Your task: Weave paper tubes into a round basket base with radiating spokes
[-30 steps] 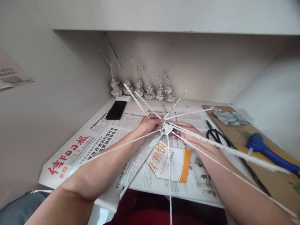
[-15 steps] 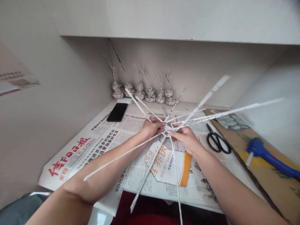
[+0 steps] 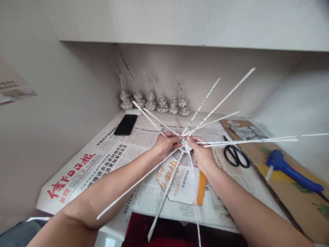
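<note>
Between my hands is a small woven paper base (image 3: 185, 145), with several rolled newspaper strips spreading out from it like spokes. My left hand (image 3: 168, 142) pinches the base from the left, thumb on top. From the right, my right hand (image 3: 202, 147) grips its edge, thumb and fingers closed on it where two long paper strips (image 3: 246, 140) run out to the right. Other strips point up, down and toward my left forearm. Beneath the base lies a cut piece of printed carton (image 3: 183, 185), white with an orange edge.
Newspaper (image 3: 110, 164) covers the table. A black phone (image 3: 125, 125) lies at the left, with several woven paper gourds (image 3: 162, 104) along the back wall. Black scissors (image 3: 235, 156) and a blue glue gun (image 3: 290, 169) on cardboard (image 3: 277, 192) are at the right. A shelf (image 3: 180, 24) overhangs the back.
The strips on the right have swung: two lie lower and nearly level, others point more steeply up. My right hand has shifted up along the base's edge. The view has moved slightly.
</note>
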A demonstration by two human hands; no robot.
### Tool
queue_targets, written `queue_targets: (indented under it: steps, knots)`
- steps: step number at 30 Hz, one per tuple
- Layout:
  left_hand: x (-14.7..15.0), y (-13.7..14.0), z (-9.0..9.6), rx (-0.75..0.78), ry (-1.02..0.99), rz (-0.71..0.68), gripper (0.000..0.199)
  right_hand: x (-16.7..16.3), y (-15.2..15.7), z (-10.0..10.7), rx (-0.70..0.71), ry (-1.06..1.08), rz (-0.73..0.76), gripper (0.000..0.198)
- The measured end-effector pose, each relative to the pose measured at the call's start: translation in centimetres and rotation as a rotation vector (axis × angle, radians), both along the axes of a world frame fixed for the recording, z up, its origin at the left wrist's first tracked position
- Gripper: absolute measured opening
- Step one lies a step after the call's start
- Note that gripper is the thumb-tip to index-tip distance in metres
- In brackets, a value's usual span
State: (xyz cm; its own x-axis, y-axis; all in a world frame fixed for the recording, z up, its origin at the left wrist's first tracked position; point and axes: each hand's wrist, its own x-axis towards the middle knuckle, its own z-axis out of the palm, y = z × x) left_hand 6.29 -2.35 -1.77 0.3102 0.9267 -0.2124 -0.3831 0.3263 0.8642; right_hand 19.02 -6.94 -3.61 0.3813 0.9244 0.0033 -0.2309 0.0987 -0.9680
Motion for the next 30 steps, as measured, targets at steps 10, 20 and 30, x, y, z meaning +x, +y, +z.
queue_targets:
  steps: [10,20,30]
  knots:
    - [0.1,-0.1,0.1,0.011,0.074,0.042,0.010,0.0,0.0,0.1,-0.058,0.048,-0.010,0.034]
    - [0.4,-0.4,-0.5,0.104,0.061,0.026,0.021,0.3,0.4,-0.8,0.068,-0.026,-0.078,0.027]
    - [0.5,-0.5,-0.2,0.088,0.109,0.047,0.016,0.2,0.6,0.0,-0.033,0.181,-0.018,0.029]
